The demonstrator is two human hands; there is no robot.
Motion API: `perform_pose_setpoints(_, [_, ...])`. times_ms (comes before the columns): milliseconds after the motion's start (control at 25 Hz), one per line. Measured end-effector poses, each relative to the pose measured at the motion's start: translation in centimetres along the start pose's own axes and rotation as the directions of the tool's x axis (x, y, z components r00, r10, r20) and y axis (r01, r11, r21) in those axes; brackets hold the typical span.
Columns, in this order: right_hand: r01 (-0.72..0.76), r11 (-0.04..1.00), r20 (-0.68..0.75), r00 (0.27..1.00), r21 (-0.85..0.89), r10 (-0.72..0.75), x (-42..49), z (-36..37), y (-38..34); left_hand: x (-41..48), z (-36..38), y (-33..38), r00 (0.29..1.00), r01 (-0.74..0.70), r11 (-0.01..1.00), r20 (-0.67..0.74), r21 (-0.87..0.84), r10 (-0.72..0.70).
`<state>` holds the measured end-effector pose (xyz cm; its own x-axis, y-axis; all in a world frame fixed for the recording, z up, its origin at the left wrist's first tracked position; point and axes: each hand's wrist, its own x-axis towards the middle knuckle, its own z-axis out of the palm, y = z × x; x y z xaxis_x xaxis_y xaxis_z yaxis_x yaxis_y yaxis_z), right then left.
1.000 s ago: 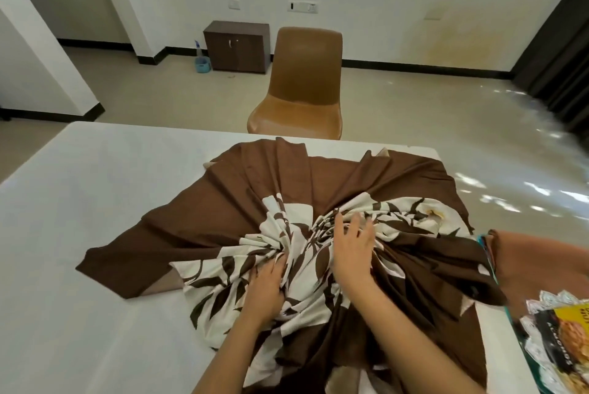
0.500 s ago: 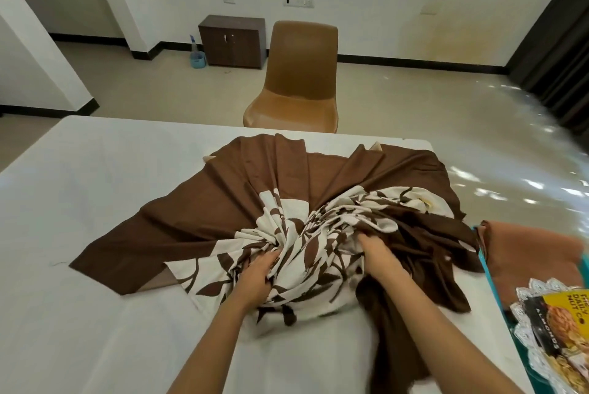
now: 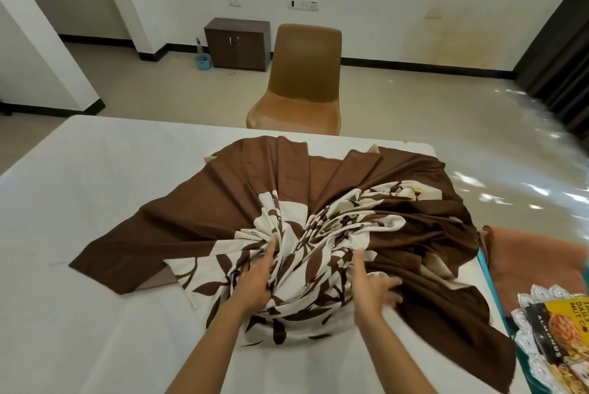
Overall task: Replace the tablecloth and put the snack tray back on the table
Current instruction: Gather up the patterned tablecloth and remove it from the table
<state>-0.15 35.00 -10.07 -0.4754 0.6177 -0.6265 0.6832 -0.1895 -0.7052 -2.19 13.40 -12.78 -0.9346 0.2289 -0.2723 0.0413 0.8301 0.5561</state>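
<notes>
Both hands cup the bunched tablecloth (image 3: 318,228): the left hand's (image 3: 255,279) grip closes on a cream fold, the right hand (image 3: 373,288) lies splayed against it, likely gathering it; the snack tray (image 3: 554,358) waits beside the white tabletop (image 3: 95,186).
</notes>
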Motion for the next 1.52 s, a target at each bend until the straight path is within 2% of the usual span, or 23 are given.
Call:
perform_pose_setpoints(80, [0.136,0.985,0.067,0.987,0.103,-0.143,2.1,0.4,-2.4,0.0,-0.3,0.0,0.99,-0.079,0.991,0.123,0.112,0.065])
perform_pose_setpoints(160, [0.277,0.961,0.166,0.947,0.008,-0.275,3.7,1.2,-4.4,-0.2,-0.2,0.3,0.969,-0.153,0.977,0.219,0.15,0.118])
perform_pose_setpoints(280, [0.508,0.84,0.426,0.814,-0.191,-0.395,3.6,3.5,-6.5,-1.1,0.7,2.0,0.9,-0.292,0.949,0.369,0.117,0.231])
perform_pose_setpoints(360, [0.607,0.634,0.594,0.756,-0.479,-0.275,2.7,5.3,-7.2,-1.9,1.8,3.1,0.829,-0.394,0.907,0.484,0.15,0.28])
perform_pose_setpoints(440, [0.672,0.311,0.657,0.735,-0.672,-0.169,1.8,6.8,-6.0,-2.2,2.5,3.8,0.776,-0.485,0.856,0.539,0.179,0.327])
perform_pose_setpoints(520, [0.674,0.117,0.637,0.732,-0.73,-0.241,1.0,7.6,-3.9,-2.3,2.0,4.2,0.765,-0.543,0.811,0.526,0.218,0.372])
perform_pose_setpoints(600, [0.664,0.095,0.599,0.719,-0.741,-0.352,0.7,7.8,-2.9,-3.5,1.3,3.9,0.828,-0.51,0.834,0.384,0.213,0.408])
perform_pose_setpoints(640, [0.667,0.104,0.593,0.714,-0.738,-0.372,0.7,7.8,-2.8,-4.6,1.4,3.7,0.889,-0.435,0.887,0.233,0.158,0.394])
perform_pose_setpoints(680, [0.672,0.114,0.594,0.711,-0.731,-0.377,0.7,7.7,-2.8,-6.1,2.0,3.3,0.946,-0.323,0.943,0.02,0.08,0.323])
perform_pose_setpoints(720, [0.679,0.13,0.596,0.707,-0.723,-0.38,0.7,7.7,-2.8,-7.8,3.2,3.0,0.965,-0.155,0.988,-0.213,0.015,0.155])
perform_pose_setpoints(760, [0.683,0.151,0.592,0.706,-0.715,-0.39,0.7,7.6,-2.7,-9.5,4.4,3.1,0.918,0.099,0.992,-0.378,-0.074,-0.12])
perform_pose_setpoints(800, [0.684,0.173,0.582,0.705,-0.709,-0.405,0.6,7.5,-2.5,-10.9,5.2,3.9,0.814,0.358,0.899,-0.388,-0.253,-0.433])
perform_pose_setpoints(840, [0.687,0.194,0.571,0.702,-0.7,-0.425,0.5,7.5,-2.3,-11.7,5.6,4.9,0.702,0.513,0.732,-0.272,-0.448,-0.658])
perform_pose_setpoints(880, [0.691,0.217,0.56,0.699,-0.69,-0.445,0.4,7.4,-2.0,-12.1,5.8,5.7,0.618,0.591,0.565,-0.126,-0.576,-0.776])
perform_pose_setpoints(960, [0.693,0.288,0.53,0.703,-0.661,-0.475,0.3,7.2,-1.8,-11.5,5.8,6.6,0.518,0.644,0.365,0.031,-0.672,-0.855])
perform_pose_setpoints(1040, [0.682,0.358,0.496,0.719,-0.638,-0.487,0.4,7.0,-1.6,-10.5,6.2,6.1,0.465,0.7,0.353,0.021,-0.62,-0.885])
perform_pose_setpoints(1080, [0.676,0.365,0.49,0.725,-0.64,-0.485,0.5,6.9,-1.5,-9.9,6.3,5.8,0.483,0.719,0.399,-0.004,-0.569,-0.876])
perform_pose_setpoints(1120, [0.67,0.354,0.491,0.729,-0.652,-0.477,0.6,6.7,-1.3,-9.3,6.5,5.4,0.546,0.717,0.506,-0.065,-0.479,-0.835])
perform_pose_setpoints(1200, [0.649,0.322,0.499,0.747,-0.689,-0.439,0.8,6.5,-0.9,-8.2,6.4,4.7,0.749,0.606,0.78,-0.216,-0.155,-0.626])
perform_pose_setpoints(1240, [0.641,0.303,0.508,0.755,-0.705,-0.415,0.7,6.2,-0.6,-7.5,6.1,4.1,0.831,0.516,0.856,-0.233,-0.01,-0.504])
perform_pose_setpoints(1400, [0.695,0.234,0.602,0.712,-0.68,-0.363,1.0,4.2,-1.0,-3.7,2.8,2.3,0.99,0.135,0.975,-0.052,0.179,-0.128])
perform_pose_setpoints(1480, [0.713,0.226,0.621,0.694,-0.664,-0.365,1.2,2.9,-2.0,-2.4,1.3,1.4,0.994,-0.076,0.959,0.092,0.272,0.052])
perform_pose_setpoints(1520, [0.702,0.279,0.592,0.707,-0.655,-0.388,1.5,2.3,-2.5,-1.9,0.8,1.0,0.98,-0.168,0.932,0.157,0.322,0.122])
